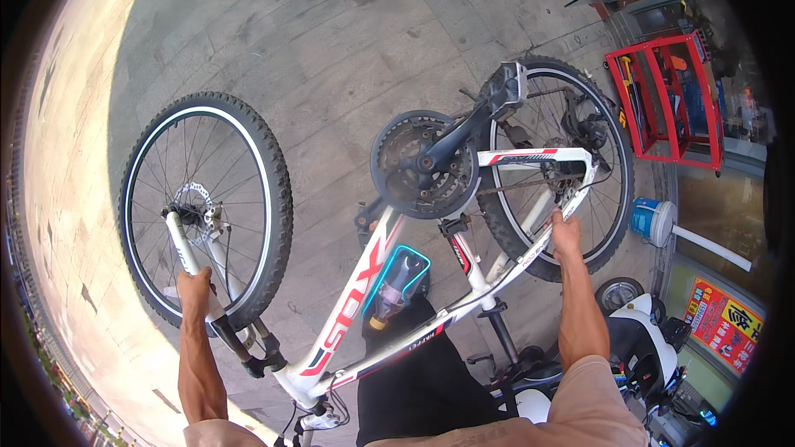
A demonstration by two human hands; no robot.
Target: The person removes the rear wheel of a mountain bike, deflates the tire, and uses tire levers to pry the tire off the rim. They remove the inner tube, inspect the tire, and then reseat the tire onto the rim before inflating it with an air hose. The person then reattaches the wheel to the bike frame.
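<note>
A white bicycle frame [354,298] with red and black trim spans my view, turned over so its cranks and wheels face up. My left hand [195,291] is closed around the white fork leg [181,244] beside the front wheel [277,186]. Near the rear wheel [625,170], my right hand [566,236] grips the seat stay [538,252]. Between my hands sit the dark chainrings [393,174] and a pedal [509,87]. A clear bottle [401,277] rests in a light-blue cage [424,261] on the frame. The handlebar is mostly hidden at the lower edge.
On the right stand a red tool rack [719,116] with several tools and a blue-and-white bucket [650,219]. A white-and-black scooter [650,335] is parked close behind my right arm, near a red-and-yellow sign [720,327]. Grey paving [331,50] lies under the bicycle.
</note>
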